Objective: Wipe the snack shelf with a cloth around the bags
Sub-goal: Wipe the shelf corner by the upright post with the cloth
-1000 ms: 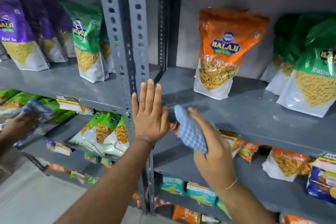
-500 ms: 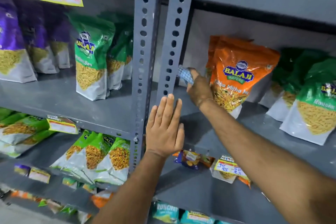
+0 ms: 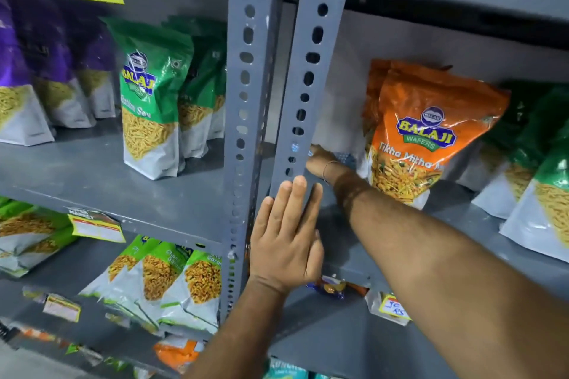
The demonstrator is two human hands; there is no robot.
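Two hands in view, both bare. Nearest is the left hand [image 3: 284, 243], flat and open, fingers together, palm pressed on the grey perforated steel upright [image 3: 303, 95] at the front edge of the grey metal snack shelf [image 3: 385, 243]; it grips nothing, just braces. Past it the right forearm runs from the near right corner diagonally up and left over the shelf, wrist with a thin bangle. The right hand [image 3: 320, 160] is far back at the left end of the shelf, mostly hidden behind the upright, so the finger closure cannot be told for sure; it looks clamped on the blue checked cloth [image 3: 346, 157], of which only a small patch shows just right of the wrist, plus a bit through the upright's holes. Cloth sits on the shelf surface in the far left corner, just beside the orange Balaji Tikha Mitha snack bag [image 3: 425, 138], which stands upright to its right. Green snack bags [image 3: 542, 163] stand further right.

Judgement: step in hand is wiping the back corner beside the orange bag. To do it well, keep cloth flat and pressed down, sweep along the back wall and pull toward the near edge, steering the forearm clear of the orange bag so it does not tip. Left hand bracing is fine.
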